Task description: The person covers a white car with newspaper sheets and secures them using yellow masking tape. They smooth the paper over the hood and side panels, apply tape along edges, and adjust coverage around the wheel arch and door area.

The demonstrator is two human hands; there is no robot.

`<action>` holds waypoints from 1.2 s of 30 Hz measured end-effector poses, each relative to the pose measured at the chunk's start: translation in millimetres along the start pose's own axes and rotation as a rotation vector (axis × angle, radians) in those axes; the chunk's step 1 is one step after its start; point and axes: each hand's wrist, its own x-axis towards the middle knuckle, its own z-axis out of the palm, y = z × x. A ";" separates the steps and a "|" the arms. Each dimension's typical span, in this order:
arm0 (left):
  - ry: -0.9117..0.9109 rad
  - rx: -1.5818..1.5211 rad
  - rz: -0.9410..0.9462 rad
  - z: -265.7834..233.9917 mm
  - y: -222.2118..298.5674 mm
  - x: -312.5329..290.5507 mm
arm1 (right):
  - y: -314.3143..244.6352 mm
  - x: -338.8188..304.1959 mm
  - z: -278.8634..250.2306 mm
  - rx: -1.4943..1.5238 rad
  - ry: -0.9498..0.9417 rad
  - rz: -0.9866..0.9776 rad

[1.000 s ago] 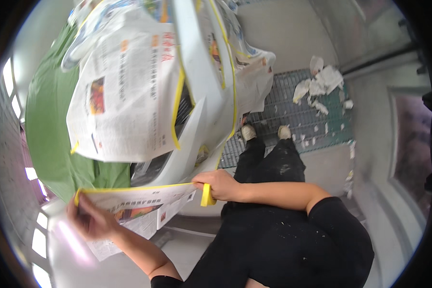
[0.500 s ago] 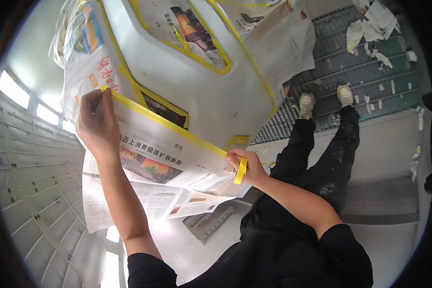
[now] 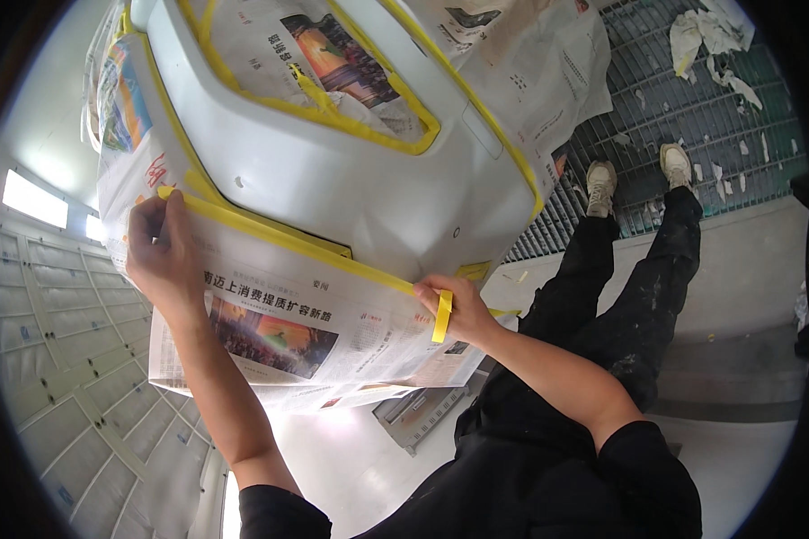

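A newspaper sheet (image 3: pixel 368 328) with yellow masking tape (image 3: pixel 288 259) along its upper edge is stretched between my hands. My left hand (image 3: pixel 164 256) pinches its taped upper left corner. At the other end of the taped edge, my right hand (image 3: pixel 466 314) grips the sheet, and a short loose tape end (image 3: pixel 441 316) hangs over its fingers. The taped edge lies along the lower border of a pale painted car bumper (image 3: pixel 360 202); I cannot tell how much of it sticks. Yellow tape and more newspaper (image 3: pixel 256 45) mask an opening in the bumper.
Newspaper (image 3: pixel 530 54) covers the panel on the right, and more (image 3: pixel 126 112) hangs at the left. Torn paper scraps (image 3: pixel 703 38) litter the floor grating (image 3: pixel 643 108) near my shoes. A grey slotted unit (image 3: pixel 422 415) sits below the sheet. Pale panelled wall (image 3: pixel 54 350) stands at the left.
Both hands have brought the sheet's taped edge up against the bumper, covering most of a dark slot that showed before. My view has also shifted slightly.
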 end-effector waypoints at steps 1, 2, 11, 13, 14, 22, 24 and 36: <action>0.001 -0.021 0.010 2.8 -1.8 0.0 | 0.5 1.4 0.0 0.017 -0.005 0.004; 0.007 0.008 0.010 4.8 -2.2 -0.5 | 0.3 1.4 -0.2 0.064 -0.030 0.048; 0.155 0.187 0.628 4.4 -1.6 6.0 | 3.4 6.0 3.8 0.118 -0.025 0.101; -0.019 0.300 0.865 -3.4 0.3 7.1 | 5.1 6.9 5.4 0.127 -0.019 0.075; -0.121 0.258 0.891 -6.9 1.8 6.0 | 6.0 7.3 5.7 0.150 -0.024 0.064; -0.573 0.081 0.945 -15.4 25.6 -11.9 | 8.7 7.1 0.1 0.113 0.058 -0.004; -0.609 0.073 0.919 -16.1 32.0 -11.7 | 7.5 4.7 -1.0 0.117 0.069 -0.020; -0.855 0.102 0.911 -12.1 52.3 -17.9 | 4.8 23.1 -4.0 0.051 0.096 0.066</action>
